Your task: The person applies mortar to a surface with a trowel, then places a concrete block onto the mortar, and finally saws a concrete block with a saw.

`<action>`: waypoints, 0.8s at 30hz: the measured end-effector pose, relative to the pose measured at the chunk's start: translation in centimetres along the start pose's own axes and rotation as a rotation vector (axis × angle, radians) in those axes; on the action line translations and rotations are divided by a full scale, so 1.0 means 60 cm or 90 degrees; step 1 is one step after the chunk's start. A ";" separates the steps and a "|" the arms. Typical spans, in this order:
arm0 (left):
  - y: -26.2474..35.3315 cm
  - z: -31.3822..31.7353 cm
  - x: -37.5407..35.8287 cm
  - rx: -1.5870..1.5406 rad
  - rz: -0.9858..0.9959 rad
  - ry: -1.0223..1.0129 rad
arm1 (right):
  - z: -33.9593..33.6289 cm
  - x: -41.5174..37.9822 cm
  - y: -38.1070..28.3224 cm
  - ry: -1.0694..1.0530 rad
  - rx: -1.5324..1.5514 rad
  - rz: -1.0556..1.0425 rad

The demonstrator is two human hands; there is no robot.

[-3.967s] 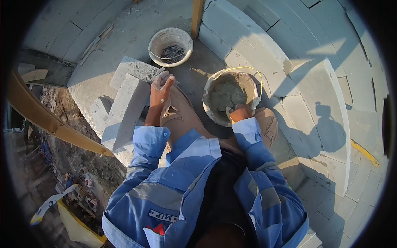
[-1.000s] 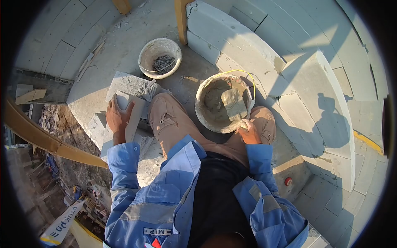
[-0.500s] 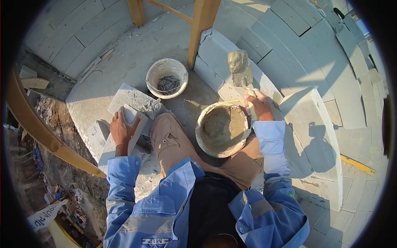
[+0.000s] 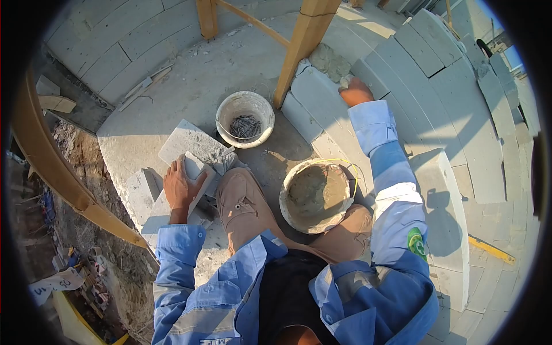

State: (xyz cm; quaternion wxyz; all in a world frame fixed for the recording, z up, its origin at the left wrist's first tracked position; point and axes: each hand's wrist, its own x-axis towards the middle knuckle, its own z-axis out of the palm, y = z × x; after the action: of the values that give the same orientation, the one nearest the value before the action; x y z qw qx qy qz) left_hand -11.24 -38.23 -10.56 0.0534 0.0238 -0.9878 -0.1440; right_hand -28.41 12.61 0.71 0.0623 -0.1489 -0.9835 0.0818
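My right hand (image 4: 356, 93) reaches forward with its fingers closed round the handle of a trowel. The trowel's blade is hidden by grey wet mortar (image 4: 328, 61), at the far end of the low block course (image 4: 313, 92), beside the wooden post. My left hand (image 4: 181, 187) grips a small pale block (image 4: 194, 167), thumb on one side and fingers over the other. This piece lies among other cut blocks (image 4: 187, 140) left of my knee. Between my legs stands a bucket of mortar (image 4: 316, 192), its inner wall smeared.
A white bucket (image 4: 246, 95) holding nails stands ahead on the concrete floor. A wooden post (image 4: 303, 46) rises beside the block course. Curved block walls run along the right, where a yellow level-like bar (image 4: 491, 249) lies. The floor edge drops to rubble (image 4: 86, 190) at left.
My right hand has moved forward from beside the mortar bucket, carrying the trowel's mortar to the far end of the block course. My left hand stays on the small block; the view has shifted slightly.
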 end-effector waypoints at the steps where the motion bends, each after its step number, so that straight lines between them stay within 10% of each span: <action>1: -0.001 0.001 0.001 0.007 0.006 0.005 | -0.007 -0.002 -0.010 -0.048 -0.025 0.026; 24: 0.003 -0.003 0.002 0.017 0.024 0.011 | -0.055 -0.164 0.039 0.006 -0.134 0.003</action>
State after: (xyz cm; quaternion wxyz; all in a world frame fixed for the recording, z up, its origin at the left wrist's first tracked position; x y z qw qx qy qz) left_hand -11.33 -38.10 -10.31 0.0643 0.0069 -0.9895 -0.1293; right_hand -17.95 12.29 2.54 0.0509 -0.1570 -0.9860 -0.0222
